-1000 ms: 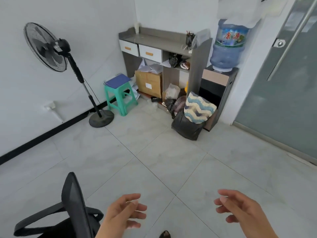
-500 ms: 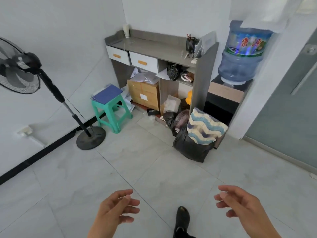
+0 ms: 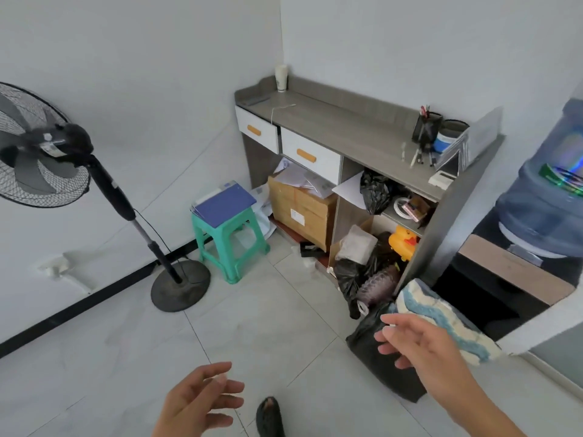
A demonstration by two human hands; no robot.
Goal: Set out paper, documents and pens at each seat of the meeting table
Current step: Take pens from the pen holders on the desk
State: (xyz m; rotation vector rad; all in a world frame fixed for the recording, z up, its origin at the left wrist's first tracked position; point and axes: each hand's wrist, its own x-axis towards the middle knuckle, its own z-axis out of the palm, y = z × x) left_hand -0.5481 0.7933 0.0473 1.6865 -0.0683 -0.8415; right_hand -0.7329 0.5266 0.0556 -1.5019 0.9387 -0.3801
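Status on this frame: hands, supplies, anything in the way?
Left hand and right hand open, empty. Pens on the desk, blue folder on the green stool, none touched. Black bag on the floor before the desk.

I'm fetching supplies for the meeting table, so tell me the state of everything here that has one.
Left hand: open, empty.
Right hand: open, empty.
Left drawer: shut.
Right drawer: shut.
Pen holder: upright, pens inside.
Blue folder: closed, flat on green stool.
Paper cup: upright.
Cardboard box: closed.
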